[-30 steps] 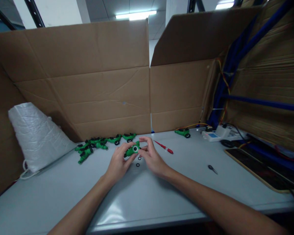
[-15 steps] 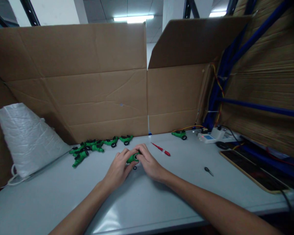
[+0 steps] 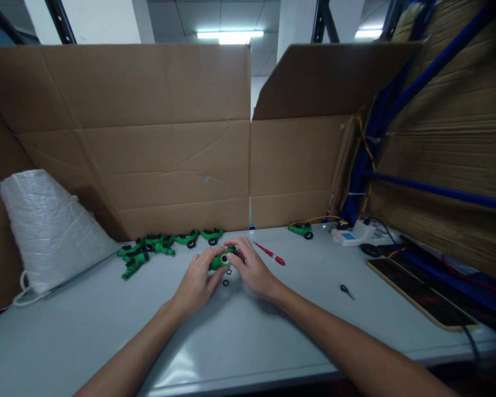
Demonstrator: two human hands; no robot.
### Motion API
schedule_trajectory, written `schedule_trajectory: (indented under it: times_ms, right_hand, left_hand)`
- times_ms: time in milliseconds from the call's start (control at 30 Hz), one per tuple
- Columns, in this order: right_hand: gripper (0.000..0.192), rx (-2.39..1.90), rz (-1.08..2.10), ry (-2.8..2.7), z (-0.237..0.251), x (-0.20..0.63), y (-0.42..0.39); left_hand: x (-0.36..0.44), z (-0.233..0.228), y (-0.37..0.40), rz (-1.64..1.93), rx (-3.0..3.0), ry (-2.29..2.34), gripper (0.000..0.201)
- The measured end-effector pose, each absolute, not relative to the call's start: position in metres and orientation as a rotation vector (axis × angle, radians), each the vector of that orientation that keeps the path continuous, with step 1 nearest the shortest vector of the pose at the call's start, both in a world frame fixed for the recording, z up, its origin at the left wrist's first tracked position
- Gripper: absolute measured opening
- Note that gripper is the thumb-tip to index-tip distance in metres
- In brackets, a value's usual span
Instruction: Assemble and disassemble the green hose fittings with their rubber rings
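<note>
Right hand [image 3: 255, 271] shifted, revealing the green part [image 3: 217, 261], gripped between it and left hand [image 3: 197, 279].

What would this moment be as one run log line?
left hand: gripping green valve-like fitting | right hand: fingers against same fitting | below fitting in view: two small black rings | right of hands: red screwdriver

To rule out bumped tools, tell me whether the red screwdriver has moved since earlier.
No: the red screwdriver keeps its place relative to the cardboard seam.

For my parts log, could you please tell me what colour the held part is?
The held part is mostly green, as the head view shows.
</note>
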State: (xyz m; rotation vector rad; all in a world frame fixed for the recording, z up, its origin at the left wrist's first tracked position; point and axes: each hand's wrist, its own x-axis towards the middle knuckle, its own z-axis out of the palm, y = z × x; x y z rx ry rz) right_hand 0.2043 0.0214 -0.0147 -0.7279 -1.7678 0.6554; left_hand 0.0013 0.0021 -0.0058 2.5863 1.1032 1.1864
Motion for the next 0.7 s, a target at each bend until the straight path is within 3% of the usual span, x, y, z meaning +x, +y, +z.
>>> schedule_trajectory:
  times_ms: [100,333,700]
  right_hand:
    - [0.035,-0.847,0.495,-1.757,-0.01,0.221,0.03]
    - [0.021,-1.118,0.042,-1.694,-0.011,0.264,0.066]
    - [0.017,-1.252,-0.028,-2.118,-0.017,0.266,0.068]
  left_hand:
    - [-0.003,-0.009,0.005,1.254,2.466,1.221,0.035]
    - [-0.004,-0.003,0.006,1.342,2.188,1.248,0.031]
    - [-0.008,-0.006,0.021,1.375,1.771,1.167,0.049]
